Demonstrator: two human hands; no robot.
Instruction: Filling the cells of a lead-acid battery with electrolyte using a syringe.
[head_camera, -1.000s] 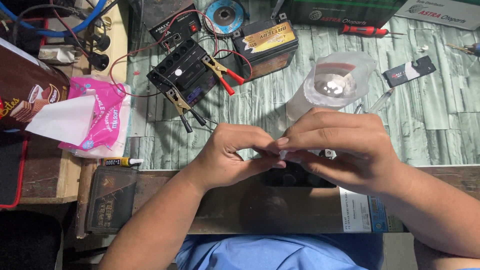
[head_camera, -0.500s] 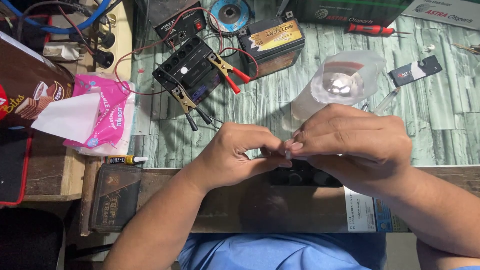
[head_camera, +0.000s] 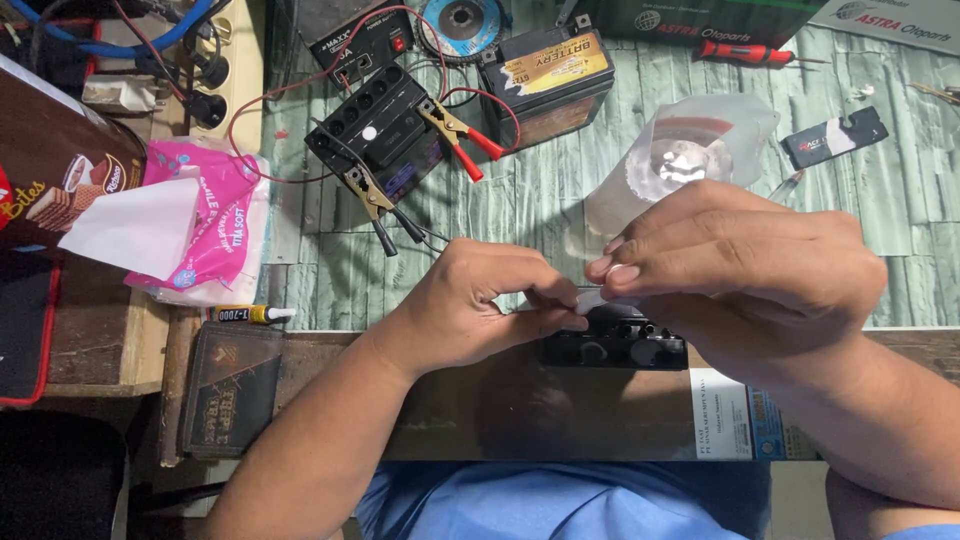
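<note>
My left hand and my right hand meet over a small black part with round knobs that lies at the table's near edge. The left thumb and forefinger pinch at the part's left end. Between my right thumb and forefinger is a small whitish clear piece, just above the black part. What exactly the left fingertips grip is hidden.
Behind my hands lies a clear plastic bag. Further back sit two black batteries with red and black clamps. A pink tissue pack, a glue tube and a dark wallet lie at left.
My right hand has lifted up and to the right with the small whitish piece, uncovering more of the black part. The left hand has stayed in place.
</note>
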